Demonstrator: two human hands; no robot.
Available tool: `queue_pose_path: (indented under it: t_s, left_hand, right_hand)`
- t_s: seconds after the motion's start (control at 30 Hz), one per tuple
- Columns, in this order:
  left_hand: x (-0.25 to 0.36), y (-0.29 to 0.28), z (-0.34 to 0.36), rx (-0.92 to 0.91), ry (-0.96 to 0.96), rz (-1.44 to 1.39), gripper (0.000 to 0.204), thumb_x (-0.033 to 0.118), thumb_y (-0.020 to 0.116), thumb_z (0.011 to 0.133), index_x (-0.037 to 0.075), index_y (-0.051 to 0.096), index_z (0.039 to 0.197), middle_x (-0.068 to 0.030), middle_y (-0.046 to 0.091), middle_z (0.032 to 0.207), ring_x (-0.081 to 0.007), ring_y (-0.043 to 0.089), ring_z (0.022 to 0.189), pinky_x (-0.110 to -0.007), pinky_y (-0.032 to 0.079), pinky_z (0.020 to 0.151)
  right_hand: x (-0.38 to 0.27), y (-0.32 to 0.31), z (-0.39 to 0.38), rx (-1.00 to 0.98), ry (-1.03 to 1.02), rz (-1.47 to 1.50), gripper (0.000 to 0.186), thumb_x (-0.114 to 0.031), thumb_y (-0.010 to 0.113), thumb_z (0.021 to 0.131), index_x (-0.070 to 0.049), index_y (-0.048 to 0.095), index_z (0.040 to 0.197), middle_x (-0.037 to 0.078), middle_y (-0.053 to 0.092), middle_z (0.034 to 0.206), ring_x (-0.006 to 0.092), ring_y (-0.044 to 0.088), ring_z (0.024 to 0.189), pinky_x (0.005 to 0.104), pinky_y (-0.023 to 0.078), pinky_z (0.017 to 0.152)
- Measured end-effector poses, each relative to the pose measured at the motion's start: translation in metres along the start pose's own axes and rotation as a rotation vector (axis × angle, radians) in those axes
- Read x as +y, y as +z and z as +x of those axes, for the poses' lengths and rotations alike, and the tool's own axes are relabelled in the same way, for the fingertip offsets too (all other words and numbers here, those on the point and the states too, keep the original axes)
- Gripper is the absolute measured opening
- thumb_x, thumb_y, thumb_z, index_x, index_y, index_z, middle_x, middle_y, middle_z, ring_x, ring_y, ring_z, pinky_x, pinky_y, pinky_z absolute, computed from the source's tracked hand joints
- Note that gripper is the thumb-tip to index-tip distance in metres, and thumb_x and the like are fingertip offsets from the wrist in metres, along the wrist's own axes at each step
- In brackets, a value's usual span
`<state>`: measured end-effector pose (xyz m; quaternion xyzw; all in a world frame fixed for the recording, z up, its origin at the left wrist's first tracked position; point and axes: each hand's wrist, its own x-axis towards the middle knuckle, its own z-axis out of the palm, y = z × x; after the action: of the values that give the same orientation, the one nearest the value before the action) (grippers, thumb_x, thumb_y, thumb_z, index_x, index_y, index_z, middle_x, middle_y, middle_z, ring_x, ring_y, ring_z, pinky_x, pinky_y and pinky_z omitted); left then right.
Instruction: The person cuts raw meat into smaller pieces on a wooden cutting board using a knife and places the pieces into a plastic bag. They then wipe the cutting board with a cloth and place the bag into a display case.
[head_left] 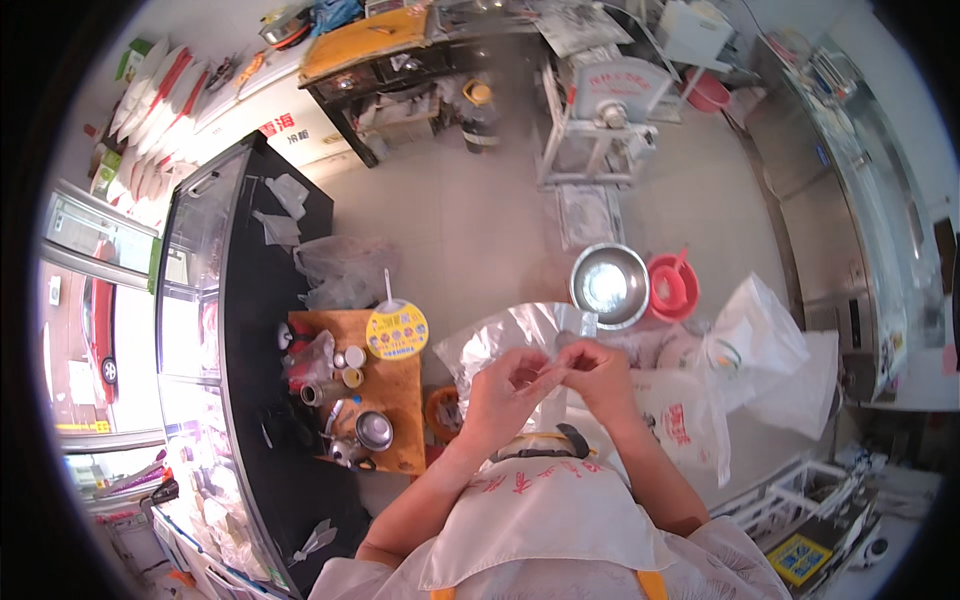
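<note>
My left hand (508, 392) and my right hand (597, 378) meet in front of my chest with the fingertips pinched close together. What they hold between them is too small to make out; a pale translucent strip (552, 410) shows just under the fingers. Below and beyond the left hand lies a shiny silver foil sheet or bag (505, 330), partly hidden by that hand. Whether my fingers grip its edge, I cannot tell. A white sack with red print (690, 420) spreads to the right of the right hand.
A steel basin (609, 286) and a red basin (672, 288) stand on the floor ahead. At left, a wooden table (400, 440) carries a yellow fan (397, 330), jars and a metal bowl (374, 431). Beyond it stands a black-topped glass cabinet (290, 350). A white machine (605, 120) stands farther off.
</note>
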<state>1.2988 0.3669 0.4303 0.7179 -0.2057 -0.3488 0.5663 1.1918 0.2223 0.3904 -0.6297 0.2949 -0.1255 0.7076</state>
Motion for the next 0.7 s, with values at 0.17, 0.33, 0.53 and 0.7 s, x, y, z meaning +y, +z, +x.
queue_pose_path:
  t_s: [0.17, 0.33, 0.53, 0.7]
  left_hand:
    - [-0.011, -0.042, 0.091, 0.154, -0.16, -0.254, 0.018, 0.012, 0.072, 0.099, -0.003, 0.069, 0.108, -0.0081, 0.075, 0.094, -0.0137, 0.071, 0.088, -0.028, 0.058, 0.082]
    - [0.008, -0.106, 0.185, 0.271, -0.328, -0.965, 0.009, 0.01, 0.059, 0.104, 0.003, 0.063, 0.106, -0.0086, 0.07, 0.106, -0.0213, 0.07, 0.099, -0.033, 0.057, 0.091]
    - [0.016, -0.176, 0.286, 0.394, -0.218, -1.27, 0.01, 0.009, 0.05, 0.108, 0.007, 0.056, 0.101, 0.0037, 0.049, 0.076, -0.006, 0.045, 0.061, -0.021, 0.042, 0.056]
    - [0.061, -0.229, 0.37, 0.521, -0.179, -0.923, 0.011, 0.015, 0.057, 0.107, 0.012, 0.057, 0.096, 0.0102, 0.038, 0.069, -0.0004, 0.027, 0.05, -0.021, 0.022, 0.042]
  right_hand:
    - [-0.025, 0.022, 0.121, -0.195, 0.076, -0.136, 0.022, -0.013, 0.088, 0.082, 0.0, 0.07, 0.084, 0.003, 0.071, 0.082, 0.0064, 0.063, 0.076, 0.0243, 0.051, 0.068]
    - [-0.05, 0.034, 0.244, -0.374, 0.106, 0.243, 0.02, -0.005, 0.084, 0.086, -0.003, 0.064, 0.085, 0.006, 0.071, 0.096, 0.0107, 0.067, 0.089, 0.0279, 0.053, 0.079]
    - [-0.067, 0.037, 0.37, -0.669, 0.344, 1.316, 0.016, -0.01, 0.068, 0.101, -0.01, 0.056, 0.09, 0.006, 0.068, 0.092, 0.0169, 0.067, 0.089, 0.0302, 0.054, 0.079]
    - [-0.088, 0.049, 0.489, -0.811, 0.423, 0.825, 0.025, -0.022, 0.074, 0.097, -0.009, 0.06, 0.113, 0.002, 0.063, 0.087, 0.0146, 0.063, 0.08, 0.0302, 0.052, 0.069]
